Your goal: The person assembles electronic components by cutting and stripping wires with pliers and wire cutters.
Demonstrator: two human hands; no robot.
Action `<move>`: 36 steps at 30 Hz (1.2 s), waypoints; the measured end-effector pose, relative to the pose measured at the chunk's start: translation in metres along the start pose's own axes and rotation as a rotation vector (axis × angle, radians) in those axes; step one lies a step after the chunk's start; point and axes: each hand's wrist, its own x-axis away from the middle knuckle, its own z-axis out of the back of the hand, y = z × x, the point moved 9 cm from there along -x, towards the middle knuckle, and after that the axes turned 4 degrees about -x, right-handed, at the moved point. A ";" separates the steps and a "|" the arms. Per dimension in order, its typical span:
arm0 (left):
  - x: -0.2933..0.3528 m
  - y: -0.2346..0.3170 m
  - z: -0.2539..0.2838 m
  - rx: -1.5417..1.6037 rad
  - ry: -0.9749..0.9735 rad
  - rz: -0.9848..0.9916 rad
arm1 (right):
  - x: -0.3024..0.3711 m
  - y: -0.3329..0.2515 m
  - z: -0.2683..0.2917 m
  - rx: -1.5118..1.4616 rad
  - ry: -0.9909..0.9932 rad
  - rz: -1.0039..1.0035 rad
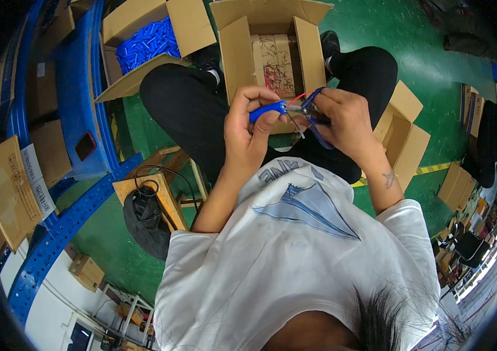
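Observation:
Closed around a blue cylindrical battery, my left hand holds it above my lap with its end pointing right. A red wire and a dark wire with a pale tip come off that end. My right hand grips pliers with blue handles, their metal jaws at the battery's wired end. Whether the jaws bite on a wire is too small to tell. Beyond my hands, between my legs, stands an open cardboard box with red and dark wire scraps on its bottom.
An open carton of many blue batteries stands at far left. Another open carton sits at right. Blue metal shelving rises at left, with a phone on it. A black bag rests against a wooden stool.

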 end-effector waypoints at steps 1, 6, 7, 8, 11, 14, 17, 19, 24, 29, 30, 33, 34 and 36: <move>0.000 0.002 0.001 -0.006 0.019 -0.016 | 0.001 0.002 -0.002 0.000 -0.001 -0.001; -0.001 0.004 -0.004 0.074 -0.021 0.006 | 0.002 0.005 -0.013 -0.441 -0.016 0.013; -0.001 0.003 -0.004 0.078 -0.021 0.006 | 0.000 0.005 -0.011 -0.442 -0.016 0.013; -0.001 0.003 -0.003 0.077 -0.020 0.007 | -0.002 0.003 -0.013 -0.489 -0.081 -0.007; 0.000 0.002 -0.004 0.120 -0.034 0.010 | -0.003 0.002 -0.019 -0.578 -0.193 -0.023; 0.000 0.000 -0.006 0.142 -0.052 -0.007 | 0.002 0.006 -0.036 -0.756 -0.302 -0.026; 0.001 -0.006 -0.017 0.252 -0.105 0.008 | 0.012 0.002 -0.054 -1.028 -0.424 -0.099; -0.001 -0.007 -0.024 0.445 -0.124 -0.039 | 0.012 -0.003 -0.060 -1.201 -0.490 -0.124; -0.008 -0.011 -0.017 0.464 -0.088 0.096 | 0.009 0.013 -0.046 -1.316 -0.330 -0.076; -0.010 -0.020 -0.004 0.313 -0.022 0.148 | 0.001 0.056 -0.021 -0.090 -0.117 -0.112; -0.010 -0.019 -0.005 0.317 -0.022 0.148 | 0.001 0.052 -0.011 0.272 -0.007 -0.059; -0.010 -0.018 -0.003 0.254 0.030 0.163 | 0.000 0.038 -0.001 0.219 -0.009 -0.136; -0.009 -0.019 -0.001 0.217 0.051 0.167 | -0.002 0.029 0.004 0.155 0.048 -0.109; -0.010 -0.019 -0.001 0.184 0.064 0.171 | -0.003 0.021 0.004 0.117 0.028 -0.101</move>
